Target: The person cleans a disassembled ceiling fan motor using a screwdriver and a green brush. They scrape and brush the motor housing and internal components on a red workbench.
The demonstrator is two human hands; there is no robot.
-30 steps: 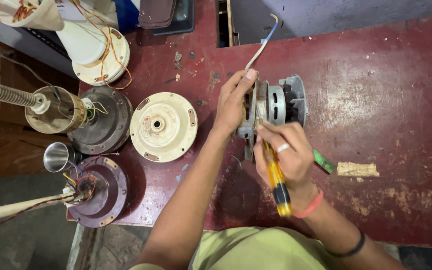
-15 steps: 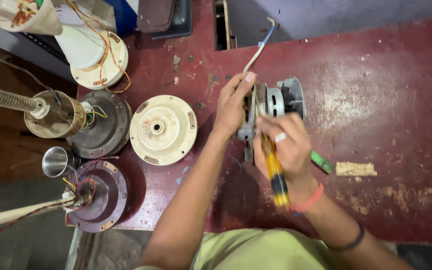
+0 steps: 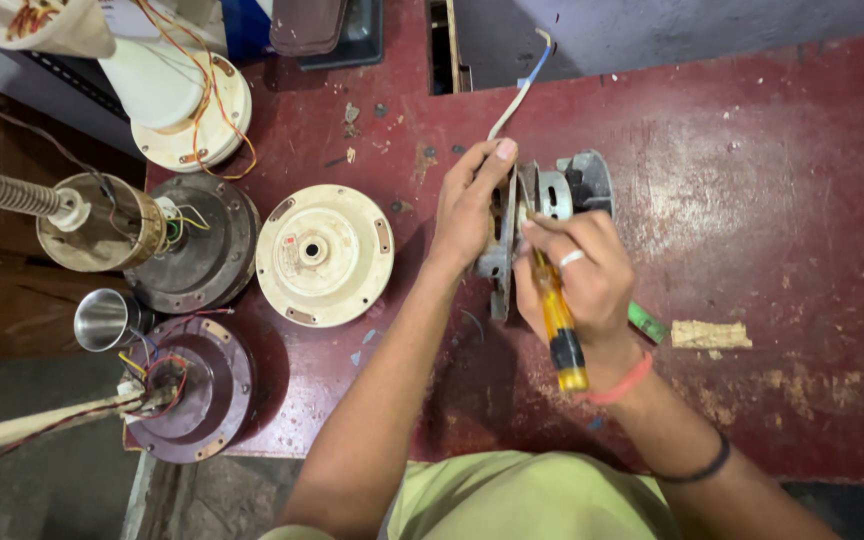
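Small grey motor [image 3: 562,195]: on the red table [image 3: 772,200], mid-bench, white wire [image 3: 514,100] trailing away. Left hand [image 3: 467,205] clasps its end plate. Right hand [image 3: 582,275] fisted round a yellow screwdriver [image 3: 559,330]. Cream fan cover [image 3: 324,255] lies near, leftward.

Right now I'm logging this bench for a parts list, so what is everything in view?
Table: one, worn dark red, fills the view.
Small motor: one, grey metal, table centre, under both hands.
White wire: one, runs from the motor toward the far edge.
Screwdriver: one, yellow handle, in the right hand.
Cream round cover: one, left of the motor.
Fan motor housings: several, dark grey, maroon and cream, along the left edge.
Steel cup: one, left edge.
Wood scrap: one, tan, right of the hands.
Left hand: steadies the motor.
Right hand: grips the screwdriver.
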